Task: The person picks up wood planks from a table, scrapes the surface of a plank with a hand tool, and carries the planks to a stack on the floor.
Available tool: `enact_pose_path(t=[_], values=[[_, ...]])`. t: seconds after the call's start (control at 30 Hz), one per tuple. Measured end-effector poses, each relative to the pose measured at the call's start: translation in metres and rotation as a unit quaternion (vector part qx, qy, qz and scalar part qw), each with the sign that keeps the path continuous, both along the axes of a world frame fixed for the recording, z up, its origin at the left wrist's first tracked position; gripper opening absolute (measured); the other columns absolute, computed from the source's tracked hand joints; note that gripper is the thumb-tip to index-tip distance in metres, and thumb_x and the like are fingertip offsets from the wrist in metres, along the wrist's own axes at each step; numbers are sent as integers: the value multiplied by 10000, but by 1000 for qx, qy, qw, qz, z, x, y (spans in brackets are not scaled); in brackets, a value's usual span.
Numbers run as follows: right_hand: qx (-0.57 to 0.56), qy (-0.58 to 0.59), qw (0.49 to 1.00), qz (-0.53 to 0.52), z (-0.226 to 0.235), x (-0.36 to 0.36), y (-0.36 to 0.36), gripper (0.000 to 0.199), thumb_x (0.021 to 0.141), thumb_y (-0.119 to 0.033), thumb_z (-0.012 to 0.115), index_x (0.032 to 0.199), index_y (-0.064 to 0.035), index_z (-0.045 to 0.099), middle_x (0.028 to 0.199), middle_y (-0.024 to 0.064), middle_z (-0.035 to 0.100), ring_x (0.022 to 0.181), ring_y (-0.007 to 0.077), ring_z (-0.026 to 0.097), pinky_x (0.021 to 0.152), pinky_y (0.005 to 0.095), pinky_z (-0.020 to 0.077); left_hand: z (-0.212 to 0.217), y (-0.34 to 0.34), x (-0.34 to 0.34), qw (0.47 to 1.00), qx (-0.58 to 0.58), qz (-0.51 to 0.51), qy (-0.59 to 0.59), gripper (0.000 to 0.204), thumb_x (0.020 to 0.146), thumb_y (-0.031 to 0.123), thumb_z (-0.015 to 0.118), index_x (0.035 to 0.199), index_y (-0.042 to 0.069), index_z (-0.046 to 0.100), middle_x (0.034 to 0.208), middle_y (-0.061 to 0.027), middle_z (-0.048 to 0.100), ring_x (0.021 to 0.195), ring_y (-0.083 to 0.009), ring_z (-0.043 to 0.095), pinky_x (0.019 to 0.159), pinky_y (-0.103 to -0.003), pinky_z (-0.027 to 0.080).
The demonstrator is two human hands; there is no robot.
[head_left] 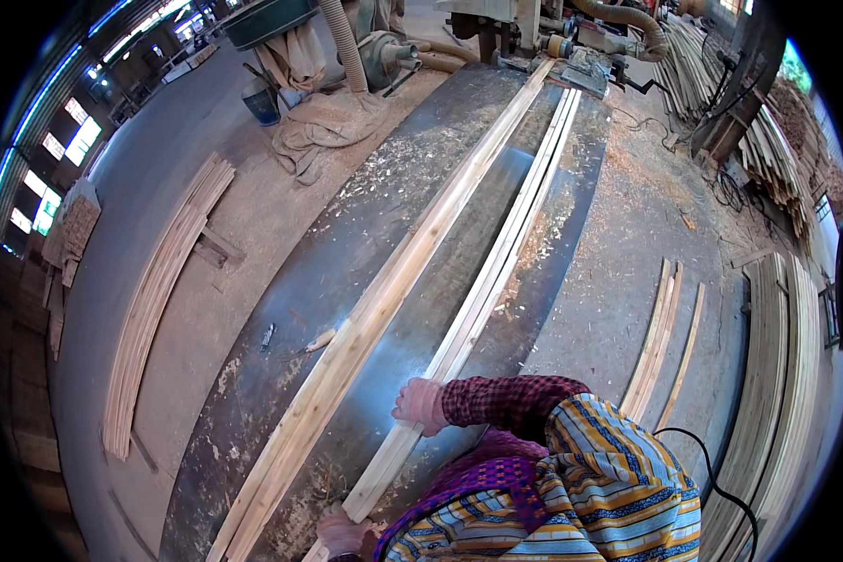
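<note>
Right hand (421, 405) grasps the pale wood strips (490, 281) in the head view, its fingers bent over their far edge, while the left hand (342, 534) is closed over the same strips further down, close to the lower edge. These strips lie lengthwise along a dark bench (398, 356), side by side, reaching up toward the machine (560, 45) at its far end. Beside them, across a gap, run longer boards (428, 234), with a short wood fragment (320, 340) just next to their left edge. Shavings are scattered over the bench top. On the floor beyond its left side stands a dark bucket (260, 105) with a stick-like piece poking up from it; what else is inside cannot be made out. Near the bucket, a cloth sack (292, 56) hangs beneath a green housing (267, 21), its contents hidden, and a ribbed hose (342, 47) comes down alongside. Stacked slats (164, 300) rest to the left of the bench, and a larger pile of planks (766, 375) is at the right.
</note>
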State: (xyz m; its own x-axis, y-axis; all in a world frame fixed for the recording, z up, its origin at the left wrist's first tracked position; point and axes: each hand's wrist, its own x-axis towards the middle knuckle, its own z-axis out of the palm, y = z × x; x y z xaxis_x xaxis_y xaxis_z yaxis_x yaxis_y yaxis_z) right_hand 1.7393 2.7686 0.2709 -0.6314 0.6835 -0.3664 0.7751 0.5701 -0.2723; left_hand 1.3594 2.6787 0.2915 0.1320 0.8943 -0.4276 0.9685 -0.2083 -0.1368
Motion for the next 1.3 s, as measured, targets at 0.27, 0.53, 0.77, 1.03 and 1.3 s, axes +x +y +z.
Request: enact_pose_path(t=[0.27,0.53,0.77,1.03,1.3], values=[[7,-27,999,-24,29,117,8,912,746,-561,797,1457,-68,509,1303,195,638,1169,357,639,965,465,528,-21,13,83,976,67,-89,-187,745,645,404,855,1244,48,592,1118,-159,636,1067,-360,622,903,-496,509],[139,67,985,-73,60,19,111,564,841,-375,717,1284,-53,581,1297,201,629,1244,358,581,1071,483,447,-26,8,67,974,74,-9,-215,794,653,555,872,1244,78,640,1041,-121,651,999,-328,640,853,-487,496],[163,-44,985,24,3,-83,133,479,763,-358,769,1148,-88,678,1176,196,660,1045,349,665,863,476,545,-6,14,68,987,3,-13,-159,645,751,542,809,1184,104,618,1106,-88,647,1077,-290,637,931,-424,495],[-83,-61,986,130,43,-181,85,585,697,-489,809,1072,-49,721,1122,218,675,1101,375,656,957,427,540,19,3,76,992,15,-24,-124,712,753,623,790,1191,92,607,1113,-68,638,1097,-265,619,931,-405,478],[114,34,983,137,-3,-169,70,711,681,-560,854,1175,-93,644,1142,147,673,1087,343,635,932,470,512,5,5,73,991,9,-25,-134,690,777,580,780,1222,82,606,1117,-50,645,1105,-247,614,951,-392,465]])
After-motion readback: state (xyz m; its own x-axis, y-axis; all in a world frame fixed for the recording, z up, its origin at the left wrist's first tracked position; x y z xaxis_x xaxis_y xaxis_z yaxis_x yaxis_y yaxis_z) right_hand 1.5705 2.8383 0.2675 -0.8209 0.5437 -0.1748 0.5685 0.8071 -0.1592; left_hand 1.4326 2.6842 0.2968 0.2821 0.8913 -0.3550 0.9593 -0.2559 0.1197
